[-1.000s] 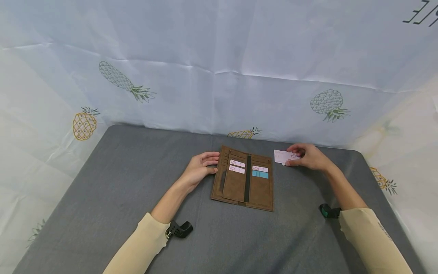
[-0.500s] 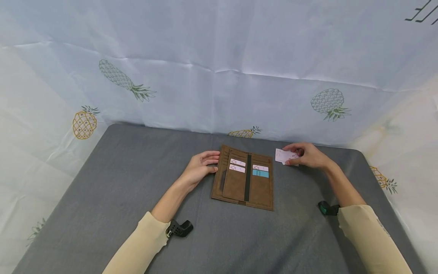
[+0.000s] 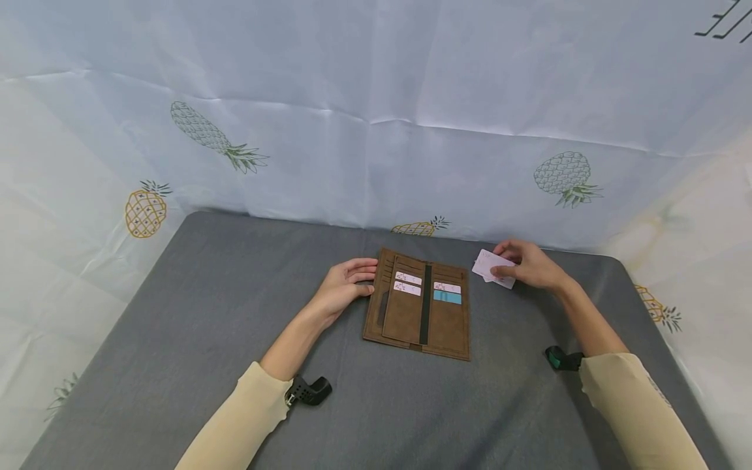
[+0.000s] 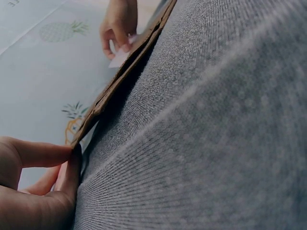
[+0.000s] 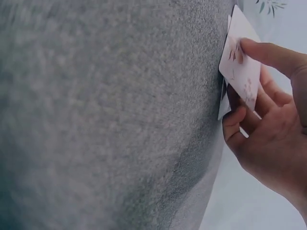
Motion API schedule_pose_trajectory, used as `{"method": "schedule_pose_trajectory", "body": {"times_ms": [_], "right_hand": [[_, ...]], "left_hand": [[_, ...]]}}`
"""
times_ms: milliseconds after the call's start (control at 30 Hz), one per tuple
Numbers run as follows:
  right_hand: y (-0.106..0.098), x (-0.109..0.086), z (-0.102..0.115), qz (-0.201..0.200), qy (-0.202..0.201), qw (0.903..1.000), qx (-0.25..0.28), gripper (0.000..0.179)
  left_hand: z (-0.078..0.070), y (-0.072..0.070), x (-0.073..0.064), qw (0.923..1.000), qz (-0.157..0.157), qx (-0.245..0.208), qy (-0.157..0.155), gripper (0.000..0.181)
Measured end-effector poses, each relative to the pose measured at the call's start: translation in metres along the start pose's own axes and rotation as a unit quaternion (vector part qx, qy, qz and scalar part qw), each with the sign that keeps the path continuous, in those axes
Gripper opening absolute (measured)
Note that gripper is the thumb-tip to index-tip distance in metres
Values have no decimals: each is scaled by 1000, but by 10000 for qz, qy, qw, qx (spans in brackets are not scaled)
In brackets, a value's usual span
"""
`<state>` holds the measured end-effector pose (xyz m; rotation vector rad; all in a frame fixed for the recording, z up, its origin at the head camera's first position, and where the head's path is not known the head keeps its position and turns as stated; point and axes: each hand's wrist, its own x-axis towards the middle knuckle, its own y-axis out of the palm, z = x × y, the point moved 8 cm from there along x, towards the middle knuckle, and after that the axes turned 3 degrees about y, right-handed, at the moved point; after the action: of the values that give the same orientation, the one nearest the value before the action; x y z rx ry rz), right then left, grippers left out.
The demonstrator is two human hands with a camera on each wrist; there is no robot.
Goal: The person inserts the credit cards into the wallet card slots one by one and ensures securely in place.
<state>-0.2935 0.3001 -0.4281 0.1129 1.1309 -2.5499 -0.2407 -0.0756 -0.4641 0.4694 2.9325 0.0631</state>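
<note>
A brown bifold wallet (image 3: 402, 323) lies open on the grey table, a dark strap running down its middle. White flower-printed cards (image 3: 408, 288) sit in slots on both sides, with a blue card (image 3: 447, 297) on the right. My left hand (image 3: 342, 288) holds the wallet's left edge; the left wrist view shows thumb and index finger pinching it. To the right of the wallet, my right hand (image 3: 533, 266) pinches a white flower-printed card (image 5: 242, 67), thumb on top, tilted up from the cloth. Another white card (image 5: 223, 104) shows beneath it, partly hidden.
Grey cloth (image 3: 205, 339) covers the table. A pale curtain (image 3: 329, 156) printed with pineapples hangs right behind the far edge. Each wrist carries a black camera mount, the left mount (image 3: 309, 391) close over the table.
My right thumb has moved onto the card's face, and the card has turned and lifted, showing another below it. My left hand and the wallet stay in place.
</note>
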Motion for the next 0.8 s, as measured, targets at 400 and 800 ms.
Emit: {"method": "schedule_pose_trajectory", "body": {"times_ms": [400, 800], "right_hand": [[-7, -1, 19, -560, -242, 9980, -180, 35], [-1, 9, 28, -772, -53, 9962, 397, 44]], "left_hand": [[0, 1, 0, 10000, -4, -22, -28, 62], [0, 0, -1, 10000, 4, -29, -42, 62]]}}
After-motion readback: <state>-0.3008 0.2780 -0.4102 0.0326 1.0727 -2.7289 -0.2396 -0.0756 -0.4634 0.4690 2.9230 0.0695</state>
